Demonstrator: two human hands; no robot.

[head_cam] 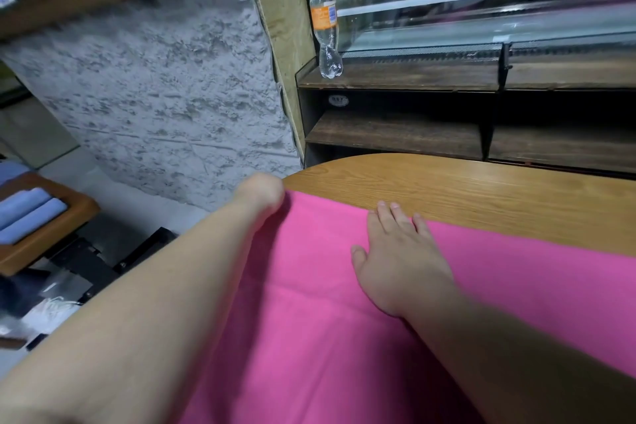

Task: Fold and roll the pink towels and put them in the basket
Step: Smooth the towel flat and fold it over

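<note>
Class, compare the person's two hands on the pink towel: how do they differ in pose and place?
The left hand is curled, seemingly gripping the pink towel at its far left corner; the right hand lies flat, fingers spread. The left hand is blurred, the right hand sharp. Both touch the towel.

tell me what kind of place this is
Probably a shop or café counter area: a glass display case with shelves, dark wooden shelving beneath it, and a wooden table bearing the pink towel.

Pink towel (303, 313) — left hand (261, 191) at corner, right hand (399, 258) flat.
</note>
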